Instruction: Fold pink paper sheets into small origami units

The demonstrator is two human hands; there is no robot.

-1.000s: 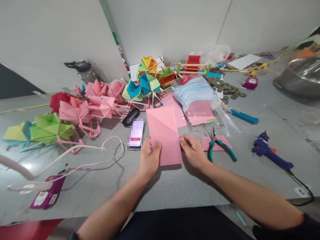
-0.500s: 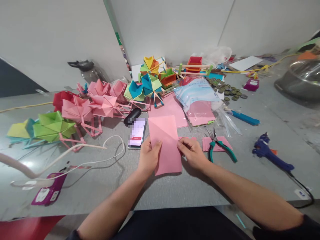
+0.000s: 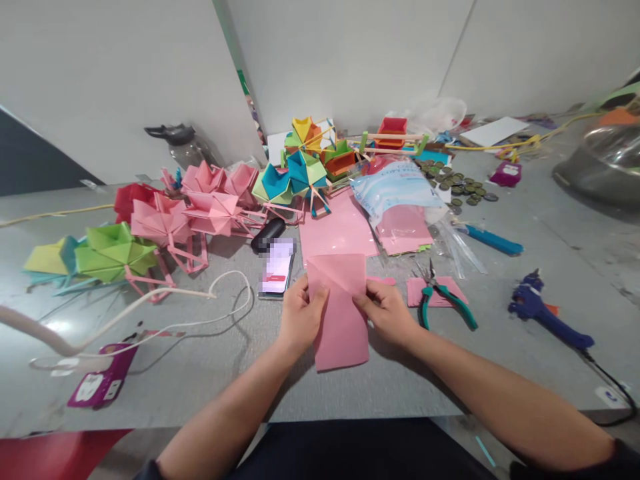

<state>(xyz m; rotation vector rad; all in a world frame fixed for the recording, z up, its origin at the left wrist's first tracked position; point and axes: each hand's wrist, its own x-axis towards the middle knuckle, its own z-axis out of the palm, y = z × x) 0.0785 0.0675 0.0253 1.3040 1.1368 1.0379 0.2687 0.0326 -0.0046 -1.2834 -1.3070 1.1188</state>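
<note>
Pink paper sheet (image 3: pixel 340 327), smooth, creased, pinched by L hand (image 3: pixel 299 313) & R hand (image 3: pixel 387 312) grips.

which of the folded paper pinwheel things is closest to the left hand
The pink one at the front of the pink cluster, just left of the phone. The green and multicoloured ones lie farther from the left hand.

A grey table (image 3: pixel 500 347) is shown across the middle of the frame. White wall panels (image 3: pixel 350 53) are seen along the top, with a dark gap (image 3: pixel 30 160) at the left edge.
</note>
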